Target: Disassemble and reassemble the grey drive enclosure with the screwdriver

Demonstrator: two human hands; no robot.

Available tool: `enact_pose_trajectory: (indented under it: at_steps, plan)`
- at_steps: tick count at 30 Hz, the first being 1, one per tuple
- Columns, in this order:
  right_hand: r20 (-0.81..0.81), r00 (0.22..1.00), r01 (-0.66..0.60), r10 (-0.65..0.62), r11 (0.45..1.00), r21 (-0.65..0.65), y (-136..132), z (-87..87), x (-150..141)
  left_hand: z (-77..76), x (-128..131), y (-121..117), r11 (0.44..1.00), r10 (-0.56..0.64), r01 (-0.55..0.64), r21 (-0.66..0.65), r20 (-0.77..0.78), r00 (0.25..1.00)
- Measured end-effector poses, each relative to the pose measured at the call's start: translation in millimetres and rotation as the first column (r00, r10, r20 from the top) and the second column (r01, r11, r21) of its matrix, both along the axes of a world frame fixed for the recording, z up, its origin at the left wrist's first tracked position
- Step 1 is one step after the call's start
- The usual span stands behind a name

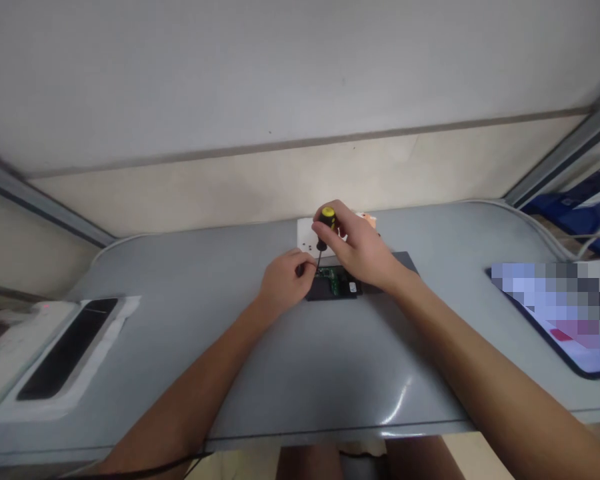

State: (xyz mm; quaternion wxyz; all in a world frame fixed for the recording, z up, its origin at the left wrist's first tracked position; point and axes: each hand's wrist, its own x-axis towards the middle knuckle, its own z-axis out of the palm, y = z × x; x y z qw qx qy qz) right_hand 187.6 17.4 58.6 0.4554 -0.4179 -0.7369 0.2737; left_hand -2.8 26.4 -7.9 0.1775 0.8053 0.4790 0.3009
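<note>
My right hand [363, 247] is closed around the black and yellow handle of a screwdriver [327, 219], which stands nearly upright. Its thin shaft points down at the left part of a black device with an exposed green circuit board [335, 281]. Just left of the shaft, my left hand [287, 281] is pinched at the device's upper left edge; what its fingertips grip, if anything, is hidden. Behind the device lies a white sheet [305, 233] with several tiny dark bits, perhaps screws, on it. A dark flat panel [407, 261] is partly covered by my right hand and wrist.
On the grey table [240, 400], a black phone-like slab [70, 347] rests on white paper at the left. A lit tablet or phone screen [560, 313] lies at the right. A wall [250, 190] rises behind the table, and pale cables [593, 240] hang by blue items at far right.
</note>
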Motion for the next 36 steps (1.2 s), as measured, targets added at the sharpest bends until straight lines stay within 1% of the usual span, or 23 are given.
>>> enact_pose_trajectory:
  at_steps: [1, 3, 6, 7, 10, 11, 13, 16, 20, 23, 27, 29, 31, 33, 36]
  plan:
    - [0.001, 1.0, -0.018, 0.018, 1.0, -0.007, 2, 1.3, -2, -0.3, 0, 0, 1.0, -0.004, 0.004, 0.001, 0.003, 1.0]
    - [-0.027, 1.0, -0.008, 0.008, 1.0, -0.012, 6, 1.3, -7, -1.1, -1, 1, 1.0, 0.004, -0.004, -0.009, 0.002, 1.0]
    - [-0.15, 0.986, 0.067, -0.07, 0.998, -0.02, 13, -5.4, -18, -1.8, -1, 1, 1.0, 0.019, -0.019, -0.023, -0.006, 1.0]
    - [-0.208, 0.975, 0.069, -0.074, 0.997, -0.031, 15, -8.7, -22, -1.8, -1, 1, 1.0, 0.018, -0.018, -0.023, -0.009, 1.0]
    - [-0.432, 0.902, -0.011, -0.003, 0.999, -0.03, 17, -17.9, -31, -1.5, -1, 2, 1.0, 0.015, -0.015, -0.018, -0.016, 1.0]
    - [-0.498, 0.867, -0.029, 0.006, 0.999, -0.039, 17, -20.1, -33, -1.5, -1, 2, 1.0, 0.018, -0.018, -0.019, -0.016, 1.0]
    - [-0.575, 0.818, -0.04, -0.021, 0.995, -0.094, 15, -22.5, -34, -1.4, -1, 3, 0.999, 0.023, -0.024, -0.026, -0.014, 1.0]
    - [-0.62, 0.782, -0.05, -0.065, 0.985, -0.167, 13, -22.1, -33, -1.1, -1, 3, 0.999, 0.028, -0.029, -0.033, -0.013, 1.0]
    - [-0.704, 0.709, -0.192, 0.022, 0.968, -0.163, 11, -18.2, -29, -0.2, -1, 2, 1.0, 0.018, -0.018, -0.023, -0.016, 1.0]
    - [-0.703, 0.709, -0.255, 0.049, 0.948, -0.191, 8, -15.4, -27, -0.1, -2, 3, 1.0, 0.014, -0.014, -0.013, -0.033, 0.999]
    - [-0.719, 0.695, -0.27, 0.024, 0.935, -0.229, 4, -12.4, -27, -1.3, -2, 4, 1.0, 0.01, -0.01, -0.006, -0.039, 0.999]
    - [-0.729, 0.684, -0.232, -0.017, 0.943, -0.24, 4, -12.1, -29, -1.6, -2, 4, 1.0, 0.005, -0.006, -0.012, -0.028, 1.0]
    - [-0.722, 0.689, -0.168, -0.06, 0.956, -0.24, 5, -12.7, -30, -1.4, -2, 4, 1.0, 0.003, -0.003, -0.016, -0.023, 1.0]
    - [-0.72, 0.691, -0.142, -0.064, 0.965, -0.222, 7, -13.6, -30, -0.8, -2, 3, 1.0, 0.001, -0.001, -0.017, -0.022, 1.0]
    - [-0.737, 0.676, -0.207, -0.012, 0.957, -0.206, 9, -13.9, -27, 0.1, -3, 3, 1.0, 0.0, -0.001, -0.021, -0.019, 1.0]
